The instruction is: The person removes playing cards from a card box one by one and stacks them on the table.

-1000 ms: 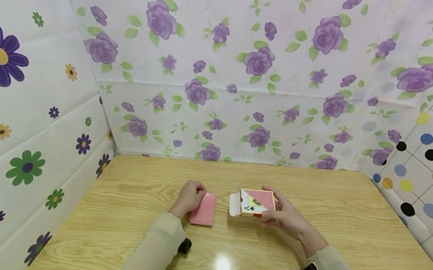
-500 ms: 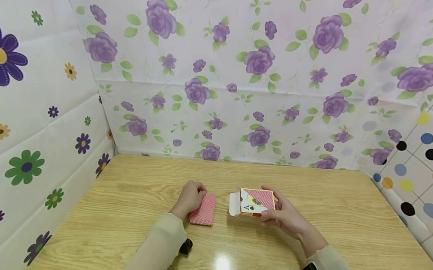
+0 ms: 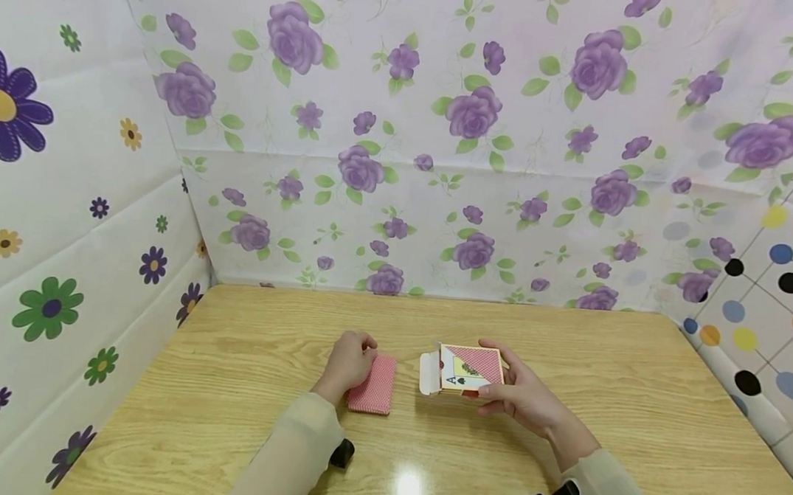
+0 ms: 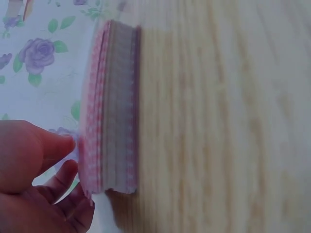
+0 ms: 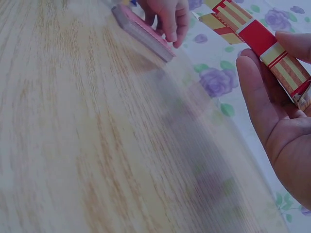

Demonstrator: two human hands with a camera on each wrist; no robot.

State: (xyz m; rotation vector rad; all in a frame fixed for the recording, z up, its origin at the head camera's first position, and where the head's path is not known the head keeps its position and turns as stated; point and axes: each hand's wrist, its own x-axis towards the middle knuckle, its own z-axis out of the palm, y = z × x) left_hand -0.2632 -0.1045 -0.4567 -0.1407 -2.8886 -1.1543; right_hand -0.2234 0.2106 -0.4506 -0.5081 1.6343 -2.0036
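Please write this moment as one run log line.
left hand: grips red-backed card deck on wooden table | right hand: holds open card box

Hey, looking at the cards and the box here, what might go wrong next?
The left hand grips the deck only along one edge, so lifted cards might splay or spill onto the table. The right hand holds the card box off the table with its flap open; cards pushed in askew could catch or bend.

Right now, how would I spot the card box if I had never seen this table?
Start at the wooden table walled in by flowered sheets. Near its middle two hands work side by side; the right hand holds the card box just above the tabletop. Unlike the plain red deck of cards under the left hand, it has an open white flap and an ace printed on its face.
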